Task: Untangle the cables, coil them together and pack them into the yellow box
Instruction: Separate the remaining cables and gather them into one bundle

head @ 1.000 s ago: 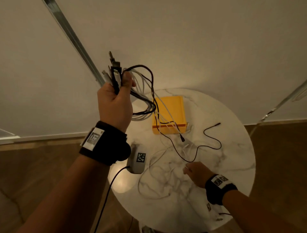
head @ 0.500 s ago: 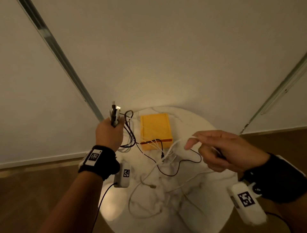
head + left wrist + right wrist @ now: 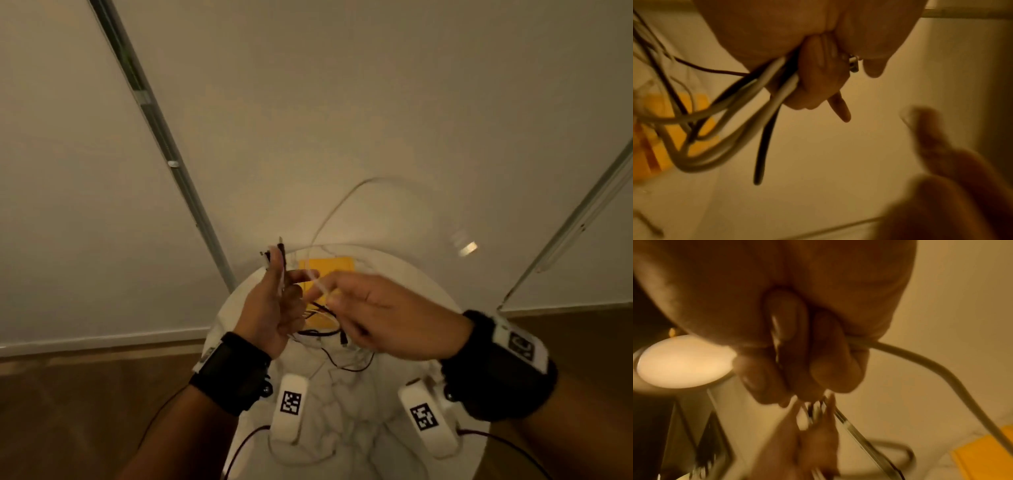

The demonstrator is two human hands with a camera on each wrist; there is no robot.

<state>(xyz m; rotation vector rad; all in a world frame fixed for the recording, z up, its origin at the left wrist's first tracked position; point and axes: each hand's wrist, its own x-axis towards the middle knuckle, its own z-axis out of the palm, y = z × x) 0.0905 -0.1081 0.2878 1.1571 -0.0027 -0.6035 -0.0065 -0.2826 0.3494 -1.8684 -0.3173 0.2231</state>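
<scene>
My right hand (image 3: 383, 317) hovered above the near half of the round marble table (image 3: 428, 329), fingers curled and pinching a white cable (image 3: 337, 207); that cable rose from my fingertips in a tall arc over the table's far edge; its plug end (image 3: 467, 248) was a blur in the air beyond the rim. Just left of it my left hand (image 3: 270, 308) gripped a bundle of black and white cables (image 3: 748, 92), the connector ends (image 3: 275, 253) sticking up past my thumb, the loops hanging down toward the tabletop. A thin black cable (image 3: 342, 361) lay slack on the marble under both hands; the yellow box (image 3: 325, 269) sat on the table's far side, behind my fingers, partly hidden.
</scene>
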